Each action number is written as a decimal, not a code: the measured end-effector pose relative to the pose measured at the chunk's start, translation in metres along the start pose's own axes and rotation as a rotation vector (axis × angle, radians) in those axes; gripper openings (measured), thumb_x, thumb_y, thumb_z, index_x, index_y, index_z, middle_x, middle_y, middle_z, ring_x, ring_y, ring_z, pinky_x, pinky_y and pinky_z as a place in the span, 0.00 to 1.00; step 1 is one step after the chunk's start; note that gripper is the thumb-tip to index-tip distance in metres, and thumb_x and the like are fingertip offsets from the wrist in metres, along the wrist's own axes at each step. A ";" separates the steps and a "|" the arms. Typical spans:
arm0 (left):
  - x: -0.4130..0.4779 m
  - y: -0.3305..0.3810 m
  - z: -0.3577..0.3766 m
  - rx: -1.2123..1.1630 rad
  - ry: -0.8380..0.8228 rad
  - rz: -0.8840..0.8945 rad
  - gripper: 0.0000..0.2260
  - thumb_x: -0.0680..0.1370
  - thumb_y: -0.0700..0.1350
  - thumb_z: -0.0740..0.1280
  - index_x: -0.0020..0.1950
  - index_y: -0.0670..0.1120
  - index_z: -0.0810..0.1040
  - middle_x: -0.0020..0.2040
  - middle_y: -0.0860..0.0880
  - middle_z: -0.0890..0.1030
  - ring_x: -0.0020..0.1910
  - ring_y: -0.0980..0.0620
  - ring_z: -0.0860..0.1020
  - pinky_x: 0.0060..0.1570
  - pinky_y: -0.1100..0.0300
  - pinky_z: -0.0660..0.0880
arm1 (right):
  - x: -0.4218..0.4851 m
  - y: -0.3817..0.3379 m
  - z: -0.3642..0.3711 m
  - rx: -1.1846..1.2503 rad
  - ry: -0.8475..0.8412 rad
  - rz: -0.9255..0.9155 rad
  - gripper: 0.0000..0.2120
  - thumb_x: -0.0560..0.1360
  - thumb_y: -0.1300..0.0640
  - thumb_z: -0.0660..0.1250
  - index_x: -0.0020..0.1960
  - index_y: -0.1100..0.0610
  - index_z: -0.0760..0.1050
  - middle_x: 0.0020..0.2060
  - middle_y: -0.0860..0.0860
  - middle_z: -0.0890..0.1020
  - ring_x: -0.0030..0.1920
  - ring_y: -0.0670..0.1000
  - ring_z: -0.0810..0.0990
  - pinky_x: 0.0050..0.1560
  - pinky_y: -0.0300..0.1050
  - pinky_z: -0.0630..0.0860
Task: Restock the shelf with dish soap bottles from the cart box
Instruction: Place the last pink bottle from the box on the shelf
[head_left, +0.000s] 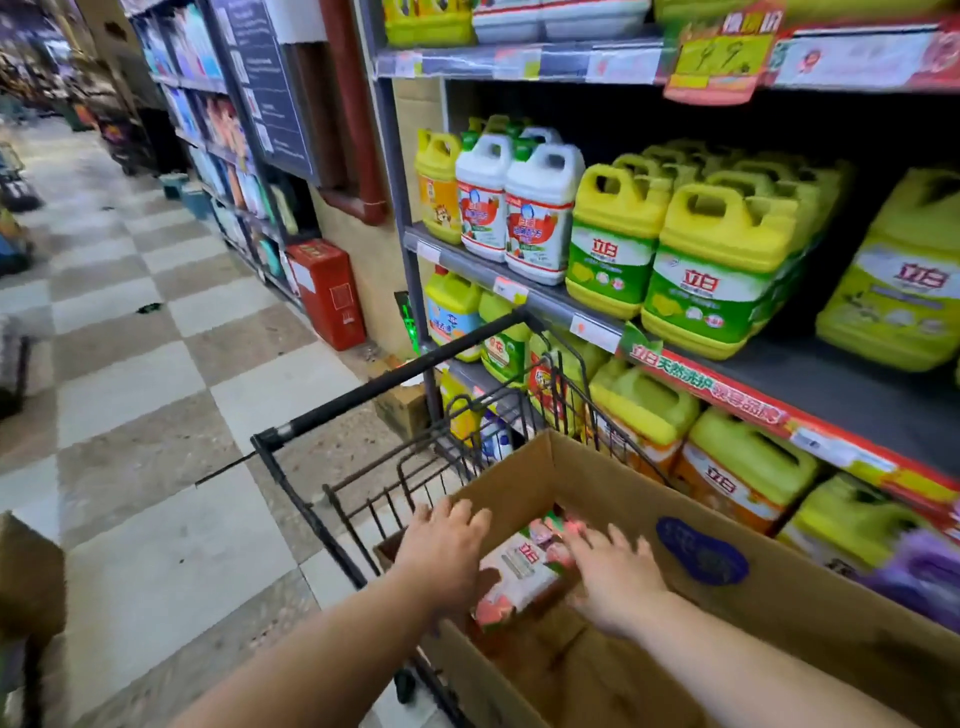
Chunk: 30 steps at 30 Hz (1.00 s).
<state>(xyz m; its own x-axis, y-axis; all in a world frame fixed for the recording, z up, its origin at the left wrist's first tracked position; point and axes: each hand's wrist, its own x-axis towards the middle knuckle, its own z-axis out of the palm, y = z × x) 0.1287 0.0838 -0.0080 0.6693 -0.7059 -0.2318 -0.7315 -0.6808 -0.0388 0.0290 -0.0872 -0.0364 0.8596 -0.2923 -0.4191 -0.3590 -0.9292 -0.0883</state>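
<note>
I see both hands down in the brown corrugated cardboard box on the black wire cart. Left hand and right hand, fingers splayed straight, flank a white, pink-labelled dish soap bottle lying tilted inside. Blocky yellow handled jugs line the grey shelf.

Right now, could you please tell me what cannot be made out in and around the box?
Head view only:
- Bottle count in the cardboard box: hidden by its walls.
- Pink-labelled bottle, its sides: covered by left hand and right hand.
- Shelf price tags: motion-blurred.
- Box's near end: cut off at bottom edge.
</note>
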 end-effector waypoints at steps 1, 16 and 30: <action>0.010 -0.001 0.005 -0.004 -0.017 0.014 0.31 0.74 0.61 0.61 0.73 0.48 0.58 0.70 0.46 0.65 0.71 0.44 0.60 0.70 0.45 0.56 | 0.003 0.003 0.002 0.009 -0.006 0.019 0.38 0.74 0.44 0.64 0.77 0.46 0.45 0.77 0.52 0.55 0.76 0.59 0.51 0.73 0.63 0.49; 0.153 -0.021 0.115 -0.121 -0.486 0.169 0.32 0.74 0.61 0.62 0.72 0.47 0.58 0.70 0.46 0.64 0.70 0.44 0.63 0.66 0.49 0.64 | 0.088 0.013 0.074 0.282 -0.276 0.444 0.34 0.73 0.44 0.65 0.74 0.51 0.57 0.71 0.53 0.65 0.71 0.58 0.64 0.69 0.52 0.62; 0.207 -0.014 0.186 -0.467 -0.586 0.011 0.31 0.72 0.61 0.67 0.69 0.48 0.65 0.65 0.46 0.74 0.63 0.45 0.73 0.60 0.55 0.71 | 0.181 0.007 0.153 1.110 -0.212 0.852 0.32 0.71 0.42 0.69 0.69 0.55 0.67 0.66 0.54 0.74 0.65 0.56 0.73 0.56 0.38 0.67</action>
<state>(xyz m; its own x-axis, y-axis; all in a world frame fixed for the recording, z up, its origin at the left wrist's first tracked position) 0.2530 -0.0160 -0.2363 0.3877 -0.5827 -0.7143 -0.5190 -0.7784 0.3533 0.1265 -0.1116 -0.2508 0.2030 -0.5336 -0.8210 -0.9131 0.1996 -0.3556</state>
